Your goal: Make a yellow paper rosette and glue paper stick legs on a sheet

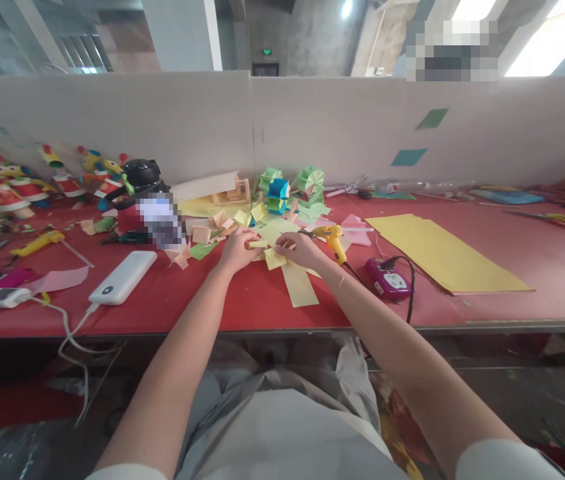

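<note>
My left hand (pixel 238 249) pinches a small folded strip of pale yellow paper (pixel 258 245) between thumb and fingers. Close by on the right, my right hand (pixel 300 249) has its fingers bent and drawn together. Its fingertips are at a squarish folded yellow paper piece (pixel 275 259); what they grip is too small to tell. Under and in front of the hands lies a flat pale yellow paper strip (pixel 301 285). Folded peach paper pieces (pixel 201 234) are heaped left of my left hand. A yellow glue gun (pixel 333 241) rests just beyond my right wrist.
Blue and green folded paper models (pixel 277 196) stand behind the hands. Yellow sheets (pixel 445 253) and a purple power socket (pixel 387 279) lie to the right. A white power bank (pixel 123 277) with a cable, a black-lidded bottle (pixel 141 173) and colourful figures (pixel 22 183) are left.
</note>
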Tool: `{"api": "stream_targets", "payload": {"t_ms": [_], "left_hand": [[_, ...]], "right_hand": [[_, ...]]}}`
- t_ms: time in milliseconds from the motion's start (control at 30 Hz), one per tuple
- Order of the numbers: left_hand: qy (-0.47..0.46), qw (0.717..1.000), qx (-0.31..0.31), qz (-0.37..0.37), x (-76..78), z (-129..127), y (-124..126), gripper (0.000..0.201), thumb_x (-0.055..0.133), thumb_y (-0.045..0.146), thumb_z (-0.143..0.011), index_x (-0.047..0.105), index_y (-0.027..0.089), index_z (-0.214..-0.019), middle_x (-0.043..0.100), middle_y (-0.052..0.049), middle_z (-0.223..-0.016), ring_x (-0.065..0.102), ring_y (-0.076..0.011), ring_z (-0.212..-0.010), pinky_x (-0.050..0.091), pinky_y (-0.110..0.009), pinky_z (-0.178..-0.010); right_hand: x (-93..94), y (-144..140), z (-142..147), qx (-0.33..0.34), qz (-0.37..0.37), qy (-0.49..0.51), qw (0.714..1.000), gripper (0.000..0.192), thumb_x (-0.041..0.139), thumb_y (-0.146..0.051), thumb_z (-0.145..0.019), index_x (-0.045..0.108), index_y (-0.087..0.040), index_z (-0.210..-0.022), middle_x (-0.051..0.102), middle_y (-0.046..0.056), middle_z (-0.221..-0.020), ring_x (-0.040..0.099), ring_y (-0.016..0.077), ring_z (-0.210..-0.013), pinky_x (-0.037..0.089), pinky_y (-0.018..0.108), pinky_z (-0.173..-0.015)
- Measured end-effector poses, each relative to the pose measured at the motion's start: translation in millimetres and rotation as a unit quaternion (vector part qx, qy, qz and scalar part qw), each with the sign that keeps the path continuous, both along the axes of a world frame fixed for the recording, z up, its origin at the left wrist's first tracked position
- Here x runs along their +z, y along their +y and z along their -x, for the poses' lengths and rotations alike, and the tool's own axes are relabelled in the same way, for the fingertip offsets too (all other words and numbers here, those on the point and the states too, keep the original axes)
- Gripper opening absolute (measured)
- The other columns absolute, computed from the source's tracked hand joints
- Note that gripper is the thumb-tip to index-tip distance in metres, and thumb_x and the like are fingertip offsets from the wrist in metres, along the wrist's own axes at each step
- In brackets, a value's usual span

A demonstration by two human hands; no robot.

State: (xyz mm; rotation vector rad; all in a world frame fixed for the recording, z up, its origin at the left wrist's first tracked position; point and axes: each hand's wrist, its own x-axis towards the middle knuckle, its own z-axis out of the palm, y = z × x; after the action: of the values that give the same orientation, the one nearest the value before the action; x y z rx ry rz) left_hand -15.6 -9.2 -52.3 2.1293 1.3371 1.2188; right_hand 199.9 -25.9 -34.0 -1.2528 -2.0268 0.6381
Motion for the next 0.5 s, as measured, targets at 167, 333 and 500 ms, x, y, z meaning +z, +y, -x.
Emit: {"api": "stream_targets", "payload": {"t_ms": [167,333,500], "left_hand": [[0.013,0.996,-0.007,0.087,6.0,5.8,-3.0,0.021,0.066,0.039,-0.077,0.074,0.02,-0.077,0.065,-0.008,-0.107,0.061,-0.028,-0.11,0.048,-0.041,-0.101],[0.015,0.995,-0.015,0.094,8.0,15.5,2.1,0.022,0.057,0.033,-0.082,0.075,0.02,-0.081,0.068,-0.009,-0.107,0.06,-0.0287,-0.113,0.047,-0.042,-0.1],[0.043,0.995,-0.017,0.087,8.5,19.9,-0.4,0.016,0.065,0.032,-0.081,0.074,0.02,-0.084,0.071,-0.009,-0.105,0.065,-0.0251,-0.095,0.053,-0.038,-0.085]], "right_hand": [[5.3,-30.2,-22.0,-0.156,-0.006,-0.125,0.98,0.015,0.061,-0.033,-0.086,0.065,-0.02,-0.079,0.071,0.006,-0.087,0.063,0.0197,-0.079,0.045,0.03,-0.069],[8.0,-54.5,-64.6,-0.341,0.017,-0.185,0.922,0.027,0.057,-0.045,-0.088,0.063,-0.019,-0.095,0.068,0.012,-0.107,0.064,0.0285,-0.1,0.048,0.036,-0.079],[8.7,-31.5,-82.8,-0.357,0.075,-0.233,0.902,0.053,0.063,-0.053,-0.082,0.059,-0.013,-0.116,0.064,0.021,-0.12,0.06,0.0363,-0.117,0.047,0.043,-0.09]]}}
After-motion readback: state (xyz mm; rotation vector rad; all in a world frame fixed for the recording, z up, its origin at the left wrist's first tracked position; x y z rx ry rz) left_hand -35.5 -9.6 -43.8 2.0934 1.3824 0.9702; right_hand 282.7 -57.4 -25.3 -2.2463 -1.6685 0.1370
